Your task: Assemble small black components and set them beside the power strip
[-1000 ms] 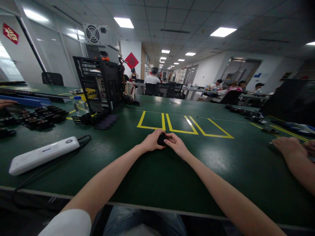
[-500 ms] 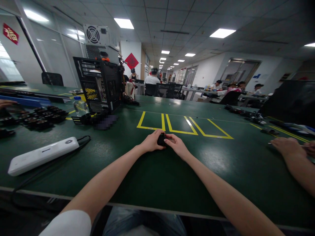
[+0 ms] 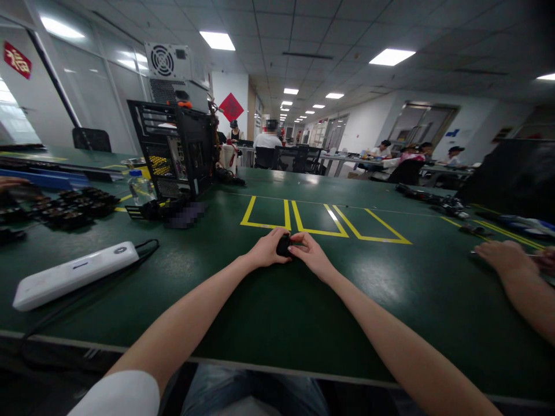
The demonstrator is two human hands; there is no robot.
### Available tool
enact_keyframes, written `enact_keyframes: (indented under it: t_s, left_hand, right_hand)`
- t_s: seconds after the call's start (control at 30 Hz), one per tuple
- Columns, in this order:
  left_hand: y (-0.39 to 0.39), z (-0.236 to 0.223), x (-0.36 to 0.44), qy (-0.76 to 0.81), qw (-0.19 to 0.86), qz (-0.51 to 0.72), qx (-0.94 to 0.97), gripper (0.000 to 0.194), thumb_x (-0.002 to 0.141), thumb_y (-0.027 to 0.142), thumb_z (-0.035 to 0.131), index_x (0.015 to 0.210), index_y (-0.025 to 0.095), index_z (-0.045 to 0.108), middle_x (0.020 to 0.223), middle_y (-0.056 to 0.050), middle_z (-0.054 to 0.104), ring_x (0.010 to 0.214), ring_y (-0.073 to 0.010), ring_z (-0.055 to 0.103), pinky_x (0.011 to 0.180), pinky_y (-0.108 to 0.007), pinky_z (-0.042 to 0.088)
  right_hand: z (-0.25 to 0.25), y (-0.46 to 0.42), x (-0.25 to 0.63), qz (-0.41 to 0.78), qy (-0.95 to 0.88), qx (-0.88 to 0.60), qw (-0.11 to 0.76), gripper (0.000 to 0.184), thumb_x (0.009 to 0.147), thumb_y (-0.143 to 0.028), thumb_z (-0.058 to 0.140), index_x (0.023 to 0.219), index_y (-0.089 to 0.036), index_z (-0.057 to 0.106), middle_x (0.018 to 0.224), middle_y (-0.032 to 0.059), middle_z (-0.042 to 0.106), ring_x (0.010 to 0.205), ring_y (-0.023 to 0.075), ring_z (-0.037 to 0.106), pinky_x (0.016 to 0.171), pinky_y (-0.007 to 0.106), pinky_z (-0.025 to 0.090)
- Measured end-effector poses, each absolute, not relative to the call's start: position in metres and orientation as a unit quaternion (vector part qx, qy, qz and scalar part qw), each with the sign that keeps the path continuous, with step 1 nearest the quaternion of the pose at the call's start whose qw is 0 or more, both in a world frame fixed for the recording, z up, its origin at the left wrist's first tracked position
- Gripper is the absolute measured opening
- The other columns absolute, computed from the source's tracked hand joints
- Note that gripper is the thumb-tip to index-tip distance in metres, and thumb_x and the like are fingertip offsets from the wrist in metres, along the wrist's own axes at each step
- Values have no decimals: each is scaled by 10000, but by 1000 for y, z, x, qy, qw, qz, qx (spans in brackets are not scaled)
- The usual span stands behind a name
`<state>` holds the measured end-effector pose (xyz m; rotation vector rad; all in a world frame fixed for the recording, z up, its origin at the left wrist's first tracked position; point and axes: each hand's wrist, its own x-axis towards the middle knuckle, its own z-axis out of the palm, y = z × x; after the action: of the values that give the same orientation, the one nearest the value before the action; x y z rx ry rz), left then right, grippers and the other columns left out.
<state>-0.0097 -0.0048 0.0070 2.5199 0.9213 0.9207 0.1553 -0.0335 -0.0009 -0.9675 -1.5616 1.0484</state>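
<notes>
My left hand (image 3: pixel 266 249) and my right hand (image 3: pixel 311 255) meet over the green table (image 3: pixel 277 323), just in front of yellow taped boxes (image 3: pixel 321 222). Both are closed around a small black object (image 3: pixel 284 246) held between them; its shape is mostly hidden by my fingers. My forearms stretch out from the near table edge.
A white power strip (image 3: pixel 73 274) with a black cable lies at the left. Behind it stand an open black computer case (image 3: pixel 176 147), a plastic bottle (image 3: pixel 137 186) and several small black parts (image 3: pixel 65 208). Another person's hand (image 3: pixel 505 260) rests at the right. People sit at far tables.
</notes>
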Motion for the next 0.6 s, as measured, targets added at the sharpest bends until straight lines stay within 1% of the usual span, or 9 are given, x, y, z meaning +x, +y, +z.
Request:
enact_keyframes:
  t_s: [0.1,0.2,0.33,0.5,0.6]
  left_hand:
    - [-5,8,-10,324,160,318,877,565,574,323,664,1056,214,389,1088,-56,450,942,-226,496,764,-356,433]
    - [-6,8,-10,325,168,320,874,554,562,311,672,1038,220,405,1080,-49,452,948,-227,493,771,-362,427]
    - [-6,8,-10,326,171,326,871,555,553,295,677,1032,218,407,1071,-47,455,937,-225,495,764,-363,426]
    - [-6,8,-10,316,164,325,876,554,569,318,667,1041,219,396,1079,-48,453,926,-222,501,755,-357,432]
    - [-6,8,-10,318,162,326,875,555,565,314,671,1039,218,400,1075,-48,455,943,-224,498,776,-359,425]
  right_hand:
    - [0,-34,157,433,-650,-416,466,318,674,-295,593,965,-210,499,1009,28,537,905,162,559,824,346,435]
    - [2,-35,159,449,-657,-403,452,297,669,-301,598,934,-200,507,996,26,552,896,163,561,825,359,437]
    - [3,-37,159,450,-663,-380,462,307,629,-269,640,892,-206,497,966,8,550,900,152,550,831,345,441]
    - [-1,-34,157,451,-644,-385,484,216,675,-311,595,831,-198,497,895,3,553,804,132,567,790,341,455]
    - [-2,-32,157,449,-640,-388,489,237,663,-311,608,841,-198,501,890,5,555,806,135,568,794,340,451]
